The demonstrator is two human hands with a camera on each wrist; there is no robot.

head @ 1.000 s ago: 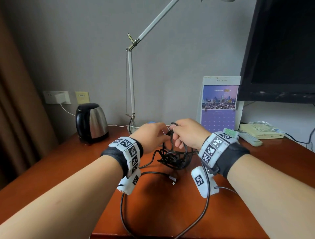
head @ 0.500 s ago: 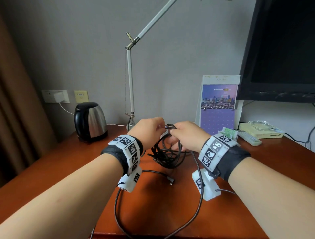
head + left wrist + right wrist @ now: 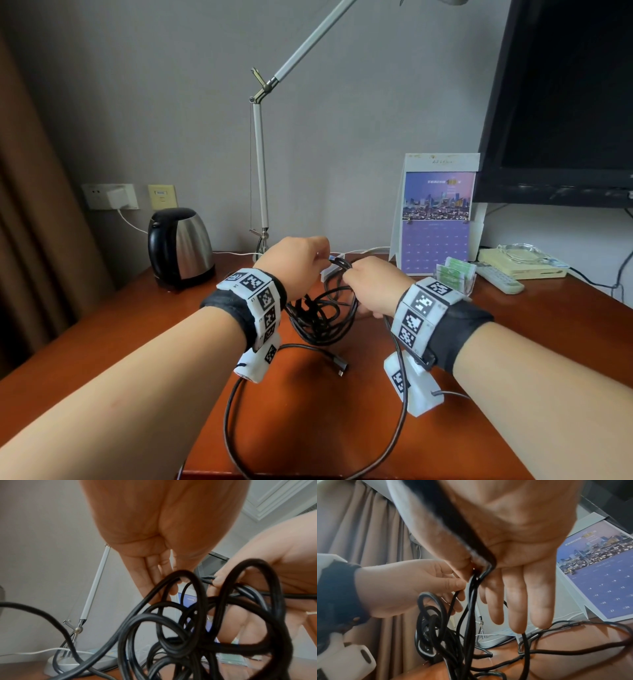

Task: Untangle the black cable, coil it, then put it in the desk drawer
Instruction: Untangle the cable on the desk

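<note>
Head view, nearest first: slack loops of the black cable (image 3: 236, 404) trail off the desk (image 3: 102, 342) edge, while its knotted mass hangs just above the wood between both hands. Left hand (image 3: 296, 262) pinches one strand at the top; right hand (image 3: 371, 286) pinches a neighbouring strand, other fingers straight. Light and limp, the cable likely snags on itself, so a free plug end (image 3: 339, 365) seems the best place to hold.

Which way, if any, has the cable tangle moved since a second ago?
Yes: the black cable tangle has shifted slightly left, away from the calendar, toward the kettle.
</note>
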